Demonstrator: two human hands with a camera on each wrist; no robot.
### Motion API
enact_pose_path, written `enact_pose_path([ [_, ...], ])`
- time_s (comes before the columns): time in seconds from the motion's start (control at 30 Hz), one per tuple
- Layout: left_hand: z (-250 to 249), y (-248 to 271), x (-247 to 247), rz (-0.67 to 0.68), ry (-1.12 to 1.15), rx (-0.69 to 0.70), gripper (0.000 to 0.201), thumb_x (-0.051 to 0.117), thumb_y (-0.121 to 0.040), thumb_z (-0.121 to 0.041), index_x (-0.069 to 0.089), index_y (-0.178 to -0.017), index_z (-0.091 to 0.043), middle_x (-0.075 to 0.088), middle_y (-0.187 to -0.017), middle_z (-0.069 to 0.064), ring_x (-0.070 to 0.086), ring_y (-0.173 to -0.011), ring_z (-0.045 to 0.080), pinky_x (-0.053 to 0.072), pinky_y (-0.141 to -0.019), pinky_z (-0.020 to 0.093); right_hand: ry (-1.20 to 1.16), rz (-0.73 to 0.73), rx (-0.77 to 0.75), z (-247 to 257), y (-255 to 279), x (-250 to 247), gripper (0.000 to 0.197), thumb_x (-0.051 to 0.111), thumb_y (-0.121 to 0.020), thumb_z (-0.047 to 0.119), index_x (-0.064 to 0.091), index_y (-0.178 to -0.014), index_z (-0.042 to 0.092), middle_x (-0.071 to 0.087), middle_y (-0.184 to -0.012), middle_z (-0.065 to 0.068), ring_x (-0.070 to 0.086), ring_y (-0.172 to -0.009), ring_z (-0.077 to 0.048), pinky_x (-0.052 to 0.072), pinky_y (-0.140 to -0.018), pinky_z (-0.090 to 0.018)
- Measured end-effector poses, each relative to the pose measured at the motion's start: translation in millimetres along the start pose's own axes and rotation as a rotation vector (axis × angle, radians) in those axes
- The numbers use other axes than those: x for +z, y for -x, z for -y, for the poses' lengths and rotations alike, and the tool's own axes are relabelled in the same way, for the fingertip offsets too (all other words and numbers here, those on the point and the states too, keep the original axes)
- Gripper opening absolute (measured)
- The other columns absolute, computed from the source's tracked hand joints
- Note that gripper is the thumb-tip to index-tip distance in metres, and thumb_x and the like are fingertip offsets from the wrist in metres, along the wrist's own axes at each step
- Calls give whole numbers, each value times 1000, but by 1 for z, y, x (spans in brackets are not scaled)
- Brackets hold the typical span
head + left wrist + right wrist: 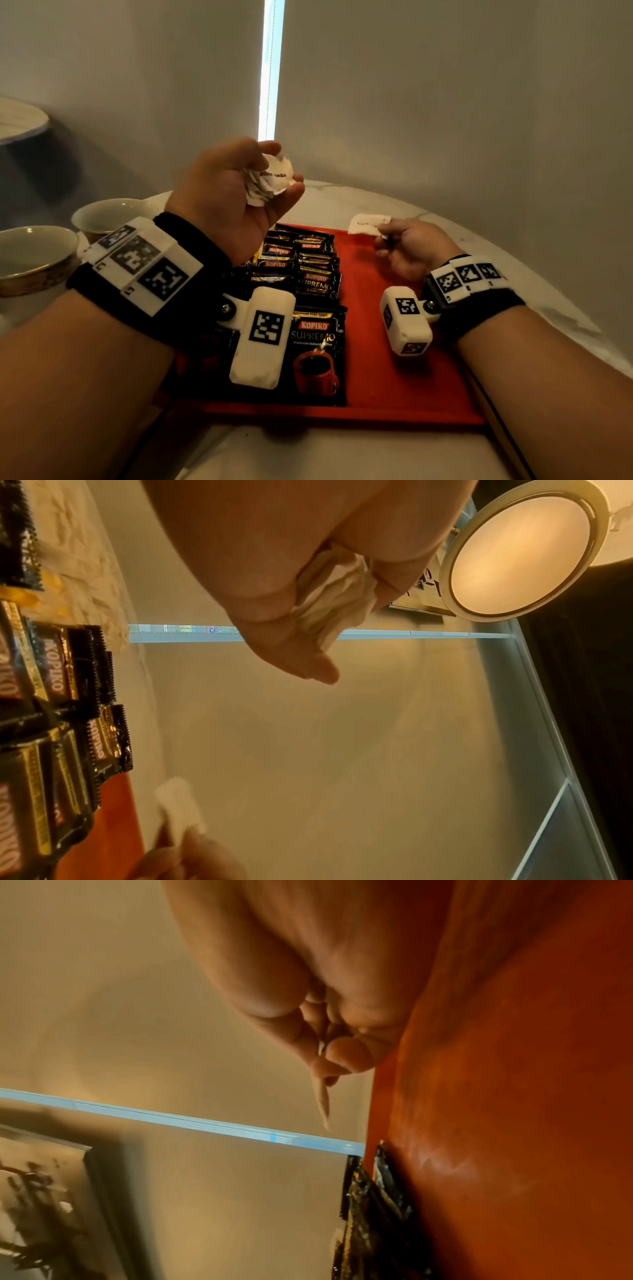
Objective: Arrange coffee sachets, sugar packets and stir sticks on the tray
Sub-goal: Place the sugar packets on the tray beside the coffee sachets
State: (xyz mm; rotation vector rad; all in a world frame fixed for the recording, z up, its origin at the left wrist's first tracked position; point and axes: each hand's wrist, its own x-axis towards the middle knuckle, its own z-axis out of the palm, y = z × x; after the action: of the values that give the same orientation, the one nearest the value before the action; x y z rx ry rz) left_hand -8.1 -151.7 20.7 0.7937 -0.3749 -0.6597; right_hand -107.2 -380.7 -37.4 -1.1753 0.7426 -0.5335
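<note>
A: Hands?
B: Left hand (pixel 233 192) raised above the far-left part of the flat red plastic tray (pixel 394 377), fingers curled round a crumpled bunch of white paper sugar packets (pixel 270 178). Right hand (pixel 407 250) low at the tray's far edge — pinching one flat white paper packet (pixel 368 224).
A: Coffee?
B: Black Kopiko coffee sachets (pixel 308 301) in overlapping rows down the tray's left half. Tray sits on the pale marble tabletop (pixel 342 202). Two gold-rimmed ceramic cups (pixel 37 257) at the tabletop's left edge.
</note>
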Motion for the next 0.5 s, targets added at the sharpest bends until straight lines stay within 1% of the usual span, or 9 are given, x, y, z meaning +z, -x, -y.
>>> enact_pose_path([
  [0.03, 0, 0, 0, 6, 1, 0, 20, 43, -94, -7, 63, -95, -6, 55, -116, 19, 65, -90, 30, 58, -61, 26, 31, 25, 41, -3, 0, -1, 18, 42, -101, 1, 54, -115, 2, 57, -83, -9, 47, -58, -10, 37, -41, -17],
  [0.1, 1, 1, 0, 16, -1, 1, 20, 43, -95, -8, 63, -96, -6, 56, -117, 19, 65, -90, 30, 58, -61, 26, 93, 68, 109, -6, 2, -2, 17, 41, -102, 0, 57, -105, 4, 59, -87, -9, 50, -62, -10, 39, -47, -17],
  [0.17, 2, 1, 0, 21, -8, -4, 21, 42, -95, -8, 63, -96, -6, 56, -117, 18, 65, -91, 30, 58, -61, 26, 134, 82, 138, -8, 3, -4, 15, 43, -102, 0, 56, -100, 6, 60, -94, -12, 56, -67, -12, 43, -48, -17],
  [0.23, 3, 1, 0, 20, -18, -12, 21, 42, -95, -8, 63, -97, -6, 55, -120, 19, 66, -93, 31, 58, -61, 26, 165, 61, 124, -8, 3, -5, 10, 46, -101, 2, 56, -101, 5, 62, -100, -15, 60, -70, -15, 47, -47, -17],
  [0.3, 5, 1, 0, 17, -24, -19, 21, 43, -95, -7, 63, -102, -6, 55, -122, 21, 66, -95, 32, 59, -63, 26, 211, 40, 92, -8, 3, -6, 9, 49, -101, 5, 57, -101, 4, 65, -98, -15, 60, -70, -16, 48, -49, -18],
  [0.4, 6, 0, 1, 19, -18, -25, 22, 42, -96, -6, 61, -106, -6, 55, -122, 22, 67, -95, 33, 60, -66, 28, 250, 38, 65, -9, 3, -6, 11, 50, -101, 9, 58, -105, 3, 68, -94, -15, 60, -68, -17, 49, -49, -20],
  [0.47, 7, 0, 1, 23, -20, -23, 21, 41, -97, -6, 60, -106, -6, 55, -122, 22, 68, -94, 34, 61, -67, 28, 260, 21, 55, -10, 1, -5, 16, 52, -100, 11, 59, -112, 3, 69, -99, -17, 61, -66, -18, 51, -47, -22],
  [0.5, 7, -1, 1, 24, -22, -23, 21, 41, -97, -6, 60, -106, -6, 55, -124, 22, 68, -95, 34, 61, -67, 28, 271, 7, 47, -10, 1, -5, 17, 53, -100, 11, 59, -112, 3, 69, -101, -17, 62, -65, -18, 51, -47, -22],
])
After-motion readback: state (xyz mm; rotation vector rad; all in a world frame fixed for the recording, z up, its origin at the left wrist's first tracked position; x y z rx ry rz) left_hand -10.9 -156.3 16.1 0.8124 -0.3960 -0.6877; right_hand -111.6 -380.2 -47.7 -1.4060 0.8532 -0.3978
